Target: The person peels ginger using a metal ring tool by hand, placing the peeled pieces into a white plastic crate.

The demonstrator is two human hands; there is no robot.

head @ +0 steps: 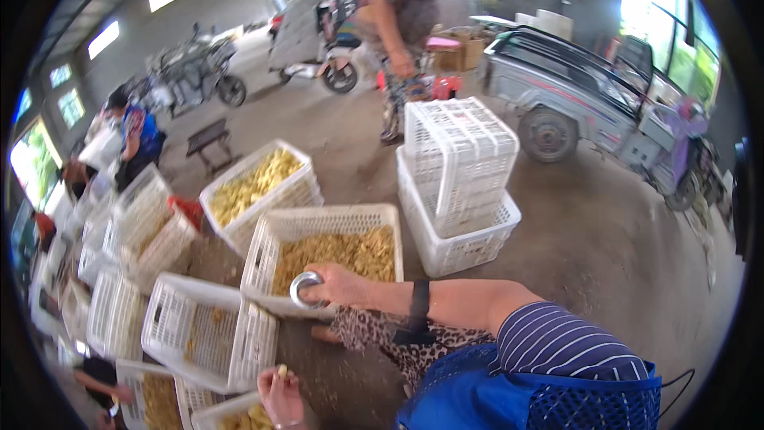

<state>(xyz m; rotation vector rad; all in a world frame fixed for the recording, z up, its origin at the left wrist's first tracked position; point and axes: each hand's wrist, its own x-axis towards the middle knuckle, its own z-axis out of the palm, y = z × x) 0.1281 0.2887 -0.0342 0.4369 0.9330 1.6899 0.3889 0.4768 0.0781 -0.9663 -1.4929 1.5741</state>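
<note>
My right hand (337, 285) grips a shiny round metal object (305, 290) with a ring-shaped rim, over the near edge of a white plastic crate (331, 212). Brownish-yellow pieces (334, 251) partly fill that crate. A black strap circles my right forearm. At the bottom, my left hand (280, 397) pinches a small pale yellow piece (282, 371) between its fingertips. Beside this hand stands a crate of yellow pieces (248, 418), cut off by the picture's lower edge. Another white crate (209, 334), with a few scraps on its bottom, stands between the two hands, to their left.
A crate of yellow pieces (256, 185) and stacked white crates (459, 191) stand beyond. More crates (116, 313) crowd the left, near other people (140, 131). A person (397, 30) stands behind the stack. A low bench (209, 140), scooters (340, 65) and a cargo tricycle (561, 95) are farther back.
</note>
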